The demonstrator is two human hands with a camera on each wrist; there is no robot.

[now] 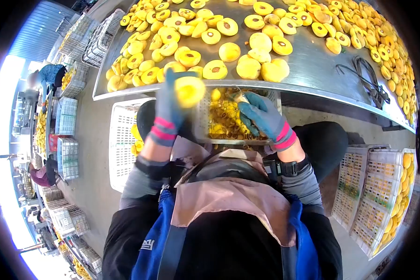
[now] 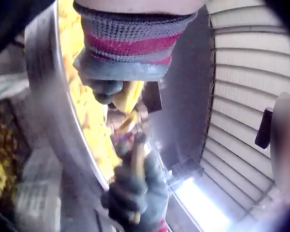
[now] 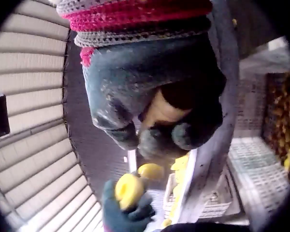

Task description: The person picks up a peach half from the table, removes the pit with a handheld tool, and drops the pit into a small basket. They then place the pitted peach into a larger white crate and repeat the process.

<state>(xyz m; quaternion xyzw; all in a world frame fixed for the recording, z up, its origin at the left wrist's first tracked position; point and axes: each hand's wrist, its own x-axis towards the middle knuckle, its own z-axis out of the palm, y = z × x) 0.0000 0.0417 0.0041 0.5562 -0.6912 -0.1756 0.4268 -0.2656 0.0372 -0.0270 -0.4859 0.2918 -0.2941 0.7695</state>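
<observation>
My gloved left hand (image 1: pixel 169 100) grips a yellow fruit piece (image 1: pixel 190 91), blurred, by the table's near edge. In the right wrist view that hand (image 3: pixel 125 212) has its fingers round the fruit (image 3: pixel 129 191). My gloved right hand (image 1: pixel 262 115) is above a crate of pits and scraps (image 1: pixel 224 116), curled round a tool with a pale wooden handle (image 1: pixel 241 97). The left wrist view shows the handle (image 2: pixel 138 162) in the right fist (image 2: pixel 135 195), apart from the fruit (image 2: pixel 129 96). The tool's tip is too blurred to tell.
Halved yellow fruits (image 1: pixel 215 69) cover much of the metal table (image 1: pixel 312 70), where a dark coiled cable (image 1: pixel 371 84) lies at right. White crates stand at left (image 1: pixel 121 154) and right (image 1: pixel 375 191). Other people (image 1: pixel 44 175) are at far left.
</observation>
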